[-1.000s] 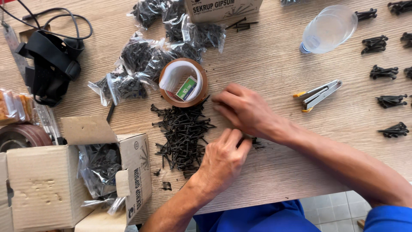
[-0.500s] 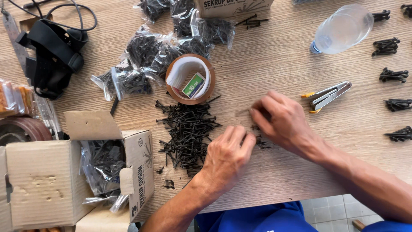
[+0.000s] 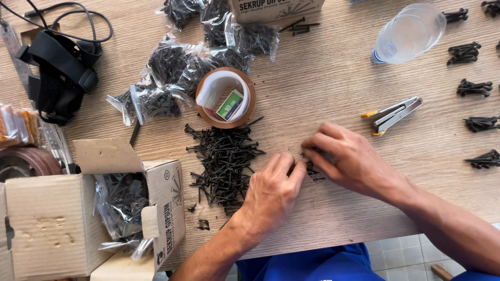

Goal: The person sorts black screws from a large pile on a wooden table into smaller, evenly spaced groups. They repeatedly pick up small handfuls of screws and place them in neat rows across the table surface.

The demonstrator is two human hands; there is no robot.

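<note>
Right hand grip: right hand palm down on the worktop, fingers curled shut on a small bunch of black screws, fingertips pinching its top end.
Left hand grip: left hand palm down, fingers bent and pressed against the same small bunch from the other side; cannot tell if holding or only touching.
Small bunch: lying on the worktop right between the 2 hands, mostly hidden by fingers.
Loose pile: big heap of black screws just left of the left hand, spread flat on the worktop.
Tape roll: brown tape roll touching the top of the heap, with white paper and a small green box inside the ring.
Bags: clear bags of screws beyond the tape roll, piled together.
Open box: cardboard box at the near left edge, flap up, more bagged screws inside.
Far box: second cardboard box at the top edge.
Stapler: metal stapler with yellow tips, near the right hand, not touching.
Bottle: clear plastic bottle lying on its side, well apart.
Tied bundles: little bundles of screws in a row on the far right.
Black strap: black strap with cable at the far left.
</note>
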